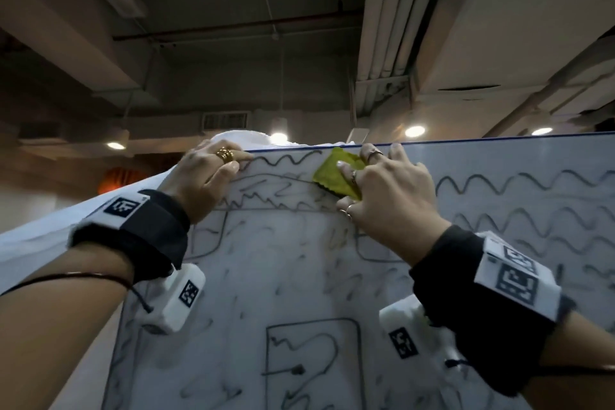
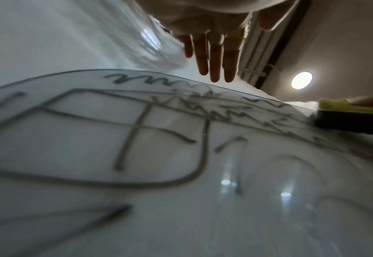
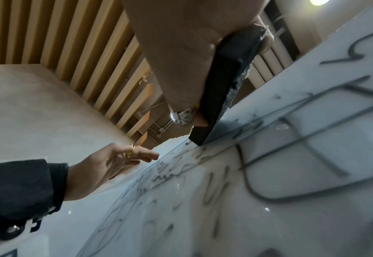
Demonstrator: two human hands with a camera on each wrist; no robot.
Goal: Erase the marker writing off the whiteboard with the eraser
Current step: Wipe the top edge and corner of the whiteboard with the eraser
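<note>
Nearest the head camera were the two forearms, each strapped with a dark wrist band [image 1: 146, 230] carrying white tagged camera blocks. Beyond them the whiteboard [image 1: 299, 293] rose upward, its surface covered with smeared grey marker writing [image 1: 519, 183]: wavy rows on the right, boxes and scribbles through the middle, and a zigzag band near the top edge. The right hand [image 1: 386, 196] gripped the eraser [image 1: 336, 176], a yellow-backed block with a dark felt underside, fingers spread over its back and the thumb curled at its lower edge. The eraser lay against the board just below the top rim, between a short wavy line on its left and the longer waves on its right. In the right wrist view the eraser [image 3: 223, 90] stood tilted, one dark edge touching the board. The left hand [image 1: 209, 173] held nothing; its fingers lay fairly straight, reaching over the board's upper left corner, gold rings on one finger. From the left wrist view those fingers [image 2: 214, 57] pointed past the rim, with the eraser [image 2: 344, 114] off to the right. White cloth [image 1: 40, 236] draped to the left of the board, and round ceiling lights [image 1: 414, 131] glowed above.
</note>
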